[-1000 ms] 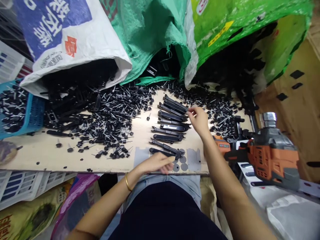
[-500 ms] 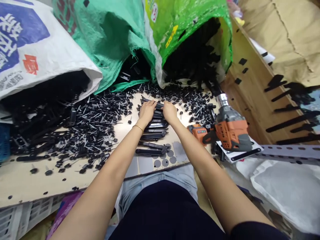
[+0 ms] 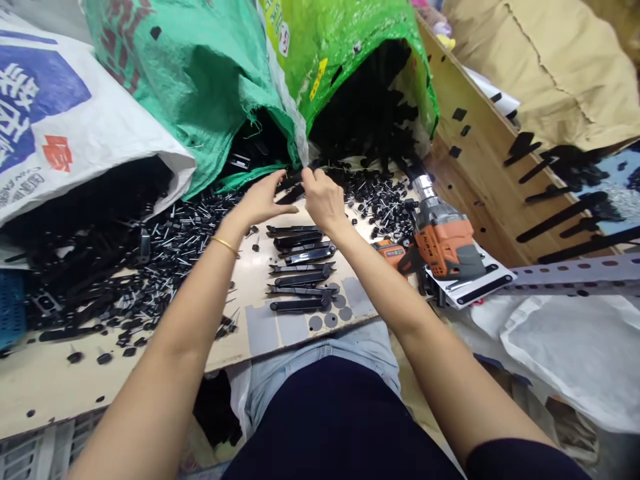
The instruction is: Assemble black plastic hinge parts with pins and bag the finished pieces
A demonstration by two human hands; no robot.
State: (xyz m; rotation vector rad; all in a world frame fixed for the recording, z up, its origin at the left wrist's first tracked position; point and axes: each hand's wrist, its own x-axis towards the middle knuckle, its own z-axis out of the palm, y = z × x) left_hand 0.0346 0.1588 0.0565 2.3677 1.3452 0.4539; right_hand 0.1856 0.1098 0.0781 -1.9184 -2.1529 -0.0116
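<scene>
My left hand [image 3: 263, 199] is near the back of the table, its thumb and fingers spread apart around the near end of a long black plastic part [image 3: 292, 194]. Fingers closed, my right hand [image 3: 325, 201] grips that part's other end; the fingertips are partly hidden. Below both hands lies a row of black folding-arm pieces [image 3: 304, 277], set roughly parallel on the light tabletop [image 3: 255, 283]. Many black-headed screws [image 3: 185, 243] are heaped to the left of my left hand, and more lie behind and right of my right hand.
An orange and grey cordless drill [image 3: 443, 237] rests at the right. White [image 3: 100, 127], teal [image 3: 195, 87] and green sacks [image 3: 345, 40] of black parts open along the back. Grey discs [image 3: 331, 321] mark the front edge. A wooden board [image 3: 480, 173] stands at the right.
Both hands have left the row of pieces and risen toward the back. My left hand has spread its fingers and moved left; a black part now shows between the hands. The view has shifted slightly.
</scene>
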